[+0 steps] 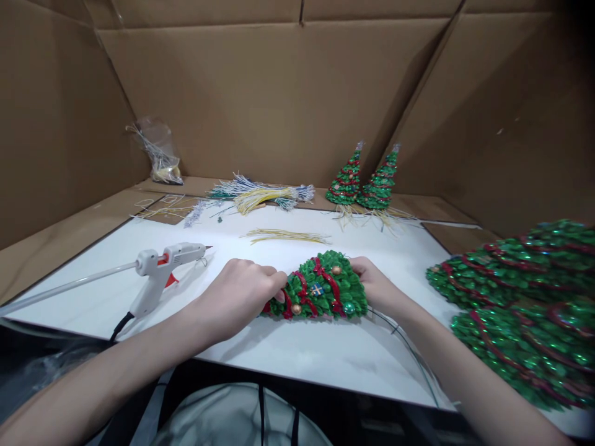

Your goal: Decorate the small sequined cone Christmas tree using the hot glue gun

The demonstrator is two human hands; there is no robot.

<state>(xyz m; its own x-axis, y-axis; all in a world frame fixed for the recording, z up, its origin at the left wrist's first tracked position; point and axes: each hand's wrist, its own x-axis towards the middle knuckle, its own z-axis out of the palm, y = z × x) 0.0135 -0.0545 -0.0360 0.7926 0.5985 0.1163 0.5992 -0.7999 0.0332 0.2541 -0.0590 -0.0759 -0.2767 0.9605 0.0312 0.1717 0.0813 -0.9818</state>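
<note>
A small green Christmas tree (320,288) lies on its side over the white table board, wound with red garland and dotted with gold balls and a tiny blue gift. My left hand (248,291) is closed around its narrow top end, which the fingers cover. At the wide base, my right hand (374,285) grips the tree from behind; those fingertips are mostly hidden. Thin dark green wires (409,347) trail from the base along my right forearm toward the front edge.
To the left lies a white hot glue gun (158,272) with a long glue stick. Yellow wires (288,236) and wire bundles (264,193) lie farther back. Two finished-looking trees (344,179) stand by the cardboard wall (269,93). Larger green trees (520,347) crowd the right side.
</note>
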